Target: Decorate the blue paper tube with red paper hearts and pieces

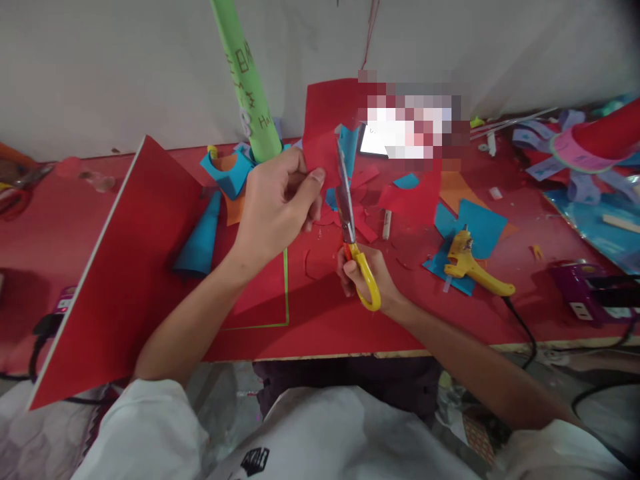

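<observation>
Between the thumb and fingers of my left hand (283, 203) is pinched the lower edge of a red sheet of paper (327, 120), held upright over the table. My right hand (370, 273) grips yellow-handled scissors (346, 207), their blades pointing up and lying against the right part of the sheet. The blades look nearly closed; whether paper is between them I cannot tell. Below and behind the scissors, red paper scraps (367, 227) lie on the red table (320, 337). A blue paper cone (200, 240) rests left of my left wrist.
A large red board (120, 267) leans at the left. Behind my left hand stands a green tube (253, 93) with writing. To the right lie a yellow glue gun (473, 263) on blue paper (483, 227) and a purple power strip (575, 293). A lit screen (375, 141) is at the back.
</observation>
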Demonstrator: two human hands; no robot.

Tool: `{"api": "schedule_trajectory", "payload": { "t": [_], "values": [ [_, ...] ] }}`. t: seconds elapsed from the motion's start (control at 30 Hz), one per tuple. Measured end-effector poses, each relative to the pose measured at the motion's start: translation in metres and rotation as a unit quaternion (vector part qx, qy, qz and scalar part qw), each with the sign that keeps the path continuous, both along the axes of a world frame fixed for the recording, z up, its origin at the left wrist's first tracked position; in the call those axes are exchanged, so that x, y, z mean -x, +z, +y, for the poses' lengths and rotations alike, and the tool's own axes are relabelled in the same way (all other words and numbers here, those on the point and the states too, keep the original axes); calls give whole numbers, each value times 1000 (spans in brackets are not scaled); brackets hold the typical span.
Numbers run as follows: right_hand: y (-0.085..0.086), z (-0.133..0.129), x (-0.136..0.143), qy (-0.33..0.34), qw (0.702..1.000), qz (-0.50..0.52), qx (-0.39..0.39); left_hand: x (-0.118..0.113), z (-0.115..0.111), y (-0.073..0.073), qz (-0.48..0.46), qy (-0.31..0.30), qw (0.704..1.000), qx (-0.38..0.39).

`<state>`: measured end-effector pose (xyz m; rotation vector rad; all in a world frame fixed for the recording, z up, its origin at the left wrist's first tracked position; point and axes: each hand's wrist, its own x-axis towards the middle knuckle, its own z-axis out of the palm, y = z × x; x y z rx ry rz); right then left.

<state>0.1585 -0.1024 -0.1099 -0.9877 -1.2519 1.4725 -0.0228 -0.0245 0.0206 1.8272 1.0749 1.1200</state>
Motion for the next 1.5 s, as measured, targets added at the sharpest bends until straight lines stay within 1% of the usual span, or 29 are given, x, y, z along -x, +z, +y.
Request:
{"api": "schedule_trajectory", "payload": {
  "t": [0.23,0.37,0.47,0.53,0.57,0.6,0.63,0.67,0.7,0.73,0.77,0.8,0.83,0.9,0.97,1.07,1.17,1.2,1.23,1.3,1.33,1.37,1.4,1.43,1.47,1.5],
  "values": [
    [3,1,2,-18,1000,-11,16,-1,-3,1,-8,-1,1000,5],
    [5,1,5,-39,999,4,31,-3,-3,-1,-20,-1,1000,15],
    [5,-1,4,-44,999,10,31,-4,1,-3,-52,10,999,-6],
    [5,1,2,-40,999,-19,23,-3,4,-1,-84,21,995,-41],
    [5,2,0,-39,998,-50,18,-1,5,1,-90,23,994,-57],
    [6,5,-1,-40,995,-88,10,1,6,4,-86,29,993,-81],
    [7,8,-2,-41,990,-133,0,4,6,8,-60,38,992,-108],
    [9,11,-2,-43,982,-181,-12,8,5,13,-24,56,988,-144],
    [11,13,-2,-44,972,-228,-29,12,4,19,25,90,973,-211],
    [14,15,-1,-40,960,-272,-47,16,3,25,97,127,954,-254],
    [16,17,1,-31,947,-315,-64,20,1,30,138,173,925,-308],
    [19,17,4,-16,930,-359,-75,24,0,35,148,201,898,-361],
    [21,16,7,5,911,-404,-83,27,-1,38,186,207,895,-349],
    [26,13,14,49,865,-489,-99,31,-1,41,194,218,879,-377],
    [29,8,24,86,822,-547,-132,32,0,40,205,213,868,-400],
    [32,3,43,122,779,-583,-197,33,5,34,212,201,858,-422],
    [39,-1,62,126,740,-603,-269,36,12,30,226,184,849,-442],
    [44,-2,66,118,728,-607,-297,38,14,30,232,174,847,-445],
    [50,-3,67,108,721,-602,-325,40,16,30,243,162,850,-437],
    [66,-4,62,62,726,-566,-385,42,16,31,268,128,858,-420],
    [76,-3,55,17,727,-541,-423,42,16,32,284,111,861,-408],
    [85,-1,47,-45,725,-512,-459,42,15,31,305,92,860,-399],
    [93,4,38,-124,719,-476,-490,40,13,30,327,74,854,-398],
    [100,9,28,-197,717,-447,-498,37,12,29,344,58,845,-406],
    [105,17,19,-235,714,-427,-502,34,11,27,357,43,834,-418],
    [107,25,11,-222,721,-435,-492,30,10,25,362,29,828,-428]
  ]
}}
